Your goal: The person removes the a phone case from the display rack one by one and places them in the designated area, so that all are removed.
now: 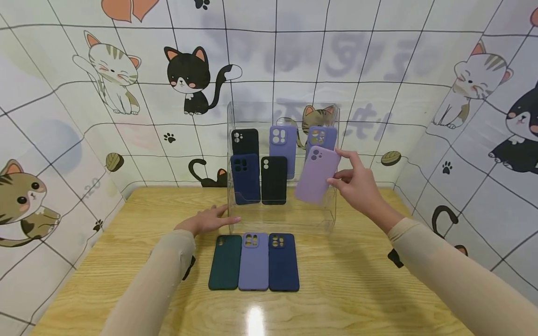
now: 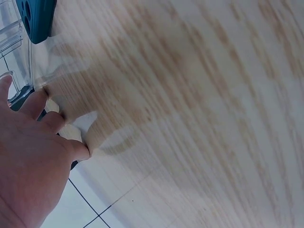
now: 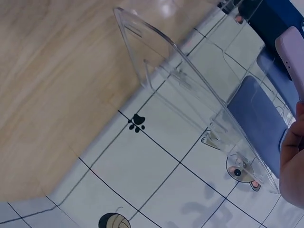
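My right hand point(image 1: 357, 184) pinches a light lilac phone case point(image 1: 318, 173) by its right edge. That case is tilted at the right side of the front level of a clear acrylic display stand point(image 1: 290, 215), overlapping a purple case point(image 1: 322, 134) behind it. At the stand's lower left corner, my left hand point(image 1: 208, 220) rests with fingers spread, thumb along the front; its fingertips touch the tabletop in the left wrist view. The front level also holds a navy case point(image 1: 245, 179) and a black case point(image 1: 274, 180). Behind them stand another black case point(image 1: 245, 141) and a purple case point(image 1: 283, 149).
Before the stand, a dark green case point(image 1: 225, 262), a purple case point(image 1: 254, 266) and a navy case point(image 1: 283, 266) lie side by side on the wooden table point(image 1: 344, 289). A wall covering with cartoon cats point(image 1: 189, 79) surrounds the table's back and sides.
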Action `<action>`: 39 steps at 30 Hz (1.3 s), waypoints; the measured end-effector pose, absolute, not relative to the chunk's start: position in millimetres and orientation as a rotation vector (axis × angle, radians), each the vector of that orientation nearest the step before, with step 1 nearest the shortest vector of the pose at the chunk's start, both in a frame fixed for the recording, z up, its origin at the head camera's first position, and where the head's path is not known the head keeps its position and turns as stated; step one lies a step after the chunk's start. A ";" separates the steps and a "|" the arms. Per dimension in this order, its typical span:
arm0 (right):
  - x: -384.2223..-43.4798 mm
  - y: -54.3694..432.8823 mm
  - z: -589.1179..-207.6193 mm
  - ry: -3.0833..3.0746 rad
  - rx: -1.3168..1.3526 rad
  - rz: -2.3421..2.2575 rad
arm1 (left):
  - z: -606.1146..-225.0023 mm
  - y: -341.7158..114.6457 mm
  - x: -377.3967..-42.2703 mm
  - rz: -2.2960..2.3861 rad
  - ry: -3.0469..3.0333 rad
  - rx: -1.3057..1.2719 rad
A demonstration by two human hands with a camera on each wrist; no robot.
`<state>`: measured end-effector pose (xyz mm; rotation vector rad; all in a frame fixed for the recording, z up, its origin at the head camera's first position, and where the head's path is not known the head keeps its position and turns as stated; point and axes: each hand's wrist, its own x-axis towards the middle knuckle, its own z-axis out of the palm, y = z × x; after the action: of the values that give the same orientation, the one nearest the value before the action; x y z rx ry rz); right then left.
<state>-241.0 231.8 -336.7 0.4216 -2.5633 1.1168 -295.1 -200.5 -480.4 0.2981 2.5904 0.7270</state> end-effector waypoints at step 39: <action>-191.3 246.0 -440.8 -3.009 0.360 1.823 | -479.9 -198.7 -291.2 0.728 2.606 0.307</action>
<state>-191.3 246.0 -440.8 0.3604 -3.0086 1.8234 -291.2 -198.7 -479.9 0.3075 2.6058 0.7279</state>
